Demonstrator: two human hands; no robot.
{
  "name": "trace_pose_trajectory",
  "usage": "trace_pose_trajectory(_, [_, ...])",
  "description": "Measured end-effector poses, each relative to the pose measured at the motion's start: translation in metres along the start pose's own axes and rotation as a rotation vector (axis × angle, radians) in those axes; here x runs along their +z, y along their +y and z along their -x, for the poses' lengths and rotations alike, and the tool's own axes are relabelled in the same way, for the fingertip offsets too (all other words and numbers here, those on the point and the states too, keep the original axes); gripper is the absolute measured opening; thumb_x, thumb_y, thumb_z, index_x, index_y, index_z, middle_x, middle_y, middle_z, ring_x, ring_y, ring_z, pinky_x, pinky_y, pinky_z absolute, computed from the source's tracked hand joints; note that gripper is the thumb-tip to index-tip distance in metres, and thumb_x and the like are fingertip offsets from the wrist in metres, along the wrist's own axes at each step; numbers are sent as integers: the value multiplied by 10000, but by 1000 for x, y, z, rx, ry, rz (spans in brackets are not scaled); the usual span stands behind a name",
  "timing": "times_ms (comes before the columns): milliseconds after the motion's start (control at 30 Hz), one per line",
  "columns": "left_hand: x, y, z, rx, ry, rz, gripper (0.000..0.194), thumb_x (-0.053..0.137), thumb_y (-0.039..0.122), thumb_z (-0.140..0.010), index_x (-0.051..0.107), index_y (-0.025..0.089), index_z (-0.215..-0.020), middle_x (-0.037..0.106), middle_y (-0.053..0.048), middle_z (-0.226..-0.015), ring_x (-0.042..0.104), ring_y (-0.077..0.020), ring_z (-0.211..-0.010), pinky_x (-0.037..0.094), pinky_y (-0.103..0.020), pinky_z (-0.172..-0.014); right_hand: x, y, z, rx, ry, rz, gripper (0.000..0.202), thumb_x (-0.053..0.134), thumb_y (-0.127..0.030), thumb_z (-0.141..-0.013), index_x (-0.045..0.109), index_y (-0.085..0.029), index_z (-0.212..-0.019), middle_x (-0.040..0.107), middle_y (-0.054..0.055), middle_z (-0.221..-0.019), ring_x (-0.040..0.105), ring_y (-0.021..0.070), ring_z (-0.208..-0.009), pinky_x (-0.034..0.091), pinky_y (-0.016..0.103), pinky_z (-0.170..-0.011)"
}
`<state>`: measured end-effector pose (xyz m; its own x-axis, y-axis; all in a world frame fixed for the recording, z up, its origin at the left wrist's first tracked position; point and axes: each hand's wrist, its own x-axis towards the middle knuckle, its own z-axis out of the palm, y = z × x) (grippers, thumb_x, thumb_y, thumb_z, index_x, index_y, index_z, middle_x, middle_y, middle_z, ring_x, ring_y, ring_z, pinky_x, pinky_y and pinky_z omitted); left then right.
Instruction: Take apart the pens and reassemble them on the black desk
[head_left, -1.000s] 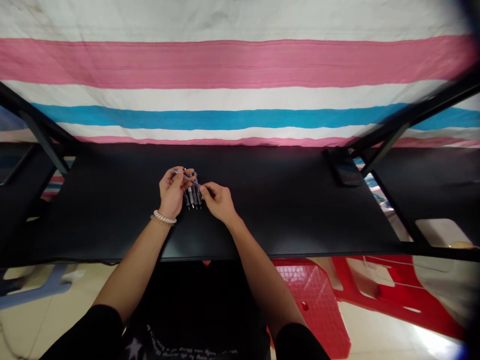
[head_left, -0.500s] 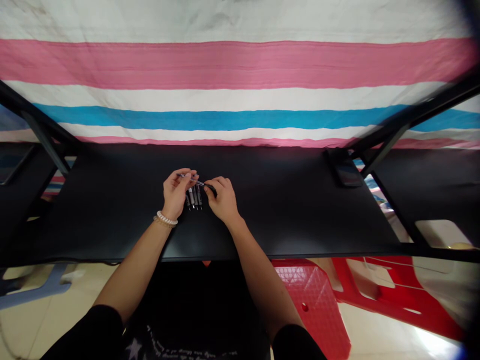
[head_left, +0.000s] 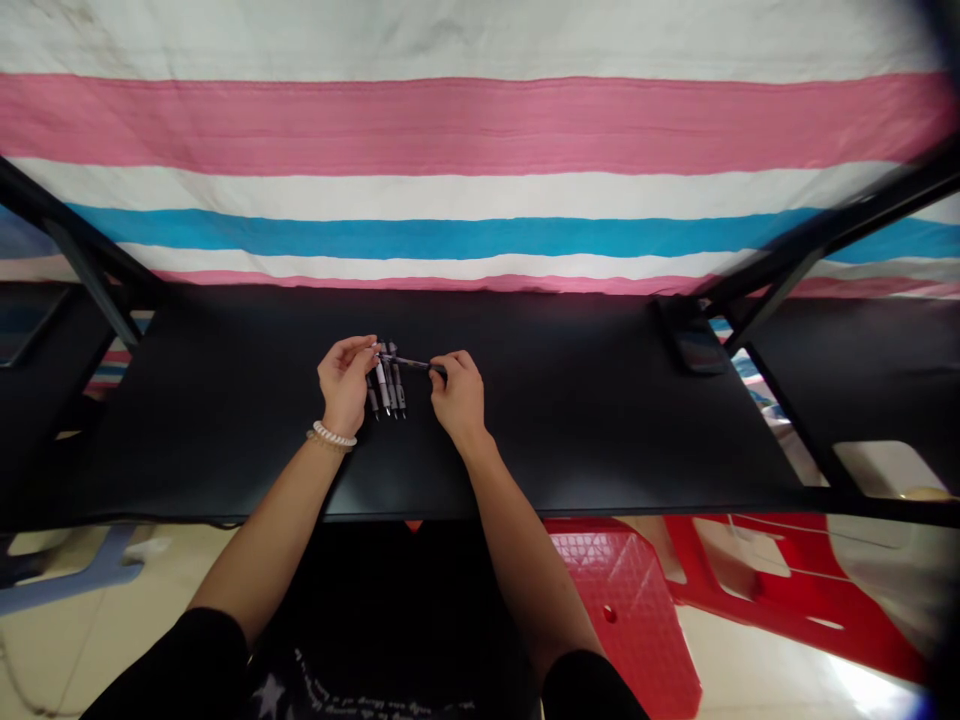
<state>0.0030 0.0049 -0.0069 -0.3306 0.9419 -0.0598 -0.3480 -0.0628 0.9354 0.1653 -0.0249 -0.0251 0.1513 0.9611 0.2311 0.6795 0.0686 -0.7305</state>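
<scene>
A slim pen [head_left: 409, 362] lies crosswise between my two hands, above several dark and grey pens [head_left: 388, 385] that rest side by side on the black table [head_left: 570, 410]. My left hand [head_left: 348, 375] is closed in a pinch at the pen's left end. At its dark right end, the fingers of my right hand [head_left: 459, 392] are closed round it. Both tips of this pen are partly covered by fingers, so I cannot tell whether it is whole or pulled apart. The left hand sits just beside the row of pens and hides some of their upper ends.
A dark phone-like object [head_left: 696, 340] lies at the table's right end, near a black metal frame [head_left: 780, 270]. Striped cloth [head_left: 480, 195] hangs along the back edge. Red plastic stools [head_left: 622, 610] stand below the front right.
My right hand has moved right with the pen's dark end, and more of the pen shows between the hands. The left hand has shifted slightly left, uncovering more of the row of pens.
</scene>
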Motion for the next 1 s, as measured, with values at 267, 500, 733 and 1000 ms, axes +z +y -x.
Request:
trace_pose_trajectory(267, [-1,-1,-2,-10,44,3,89,750,160,-686,686,163,-747,734,-54,-862,698,-131,-762,538,-250,-711,1,2,1,19,54,44,238,538,-144,-895,728,-180,-1033,647,122,-1058,630,255,-968,529,411,-921])
trace_pose_trajectory(500, [-4,-4,-6,17,46,-99,84,709,138,-699,635,170,-722,658,-11,-749,583,-88,-629,435,-223,-596,0,1,0,11,55,39,213,546,-141,-895,715,-180,-1018,642,121,-1055,644,250,-969,527,405,-929])
trace_pose_trajectory(733, [-6,-8,-8,40,23,-123,92,692,148,-711,609,183,-726,633,-3,-743,541,-86,-598,425,-240,-590,0,0,1,1,60,46,197,543,-147,-894,709,-177,-995,636,128,-1053,643,254,-961,525,417,-920])
trace_pose_trajectory(1000, [-4,-6,-6,32,33,-98,83,697,147,-673,623,179,-690,630,10,-695,516,-77,-576,409,-222,-571,-1,0,1,-2,63,67,189,544,-153,-901,708,-174,-992,647,122,-1038,646,249,-943,529,404,-895])
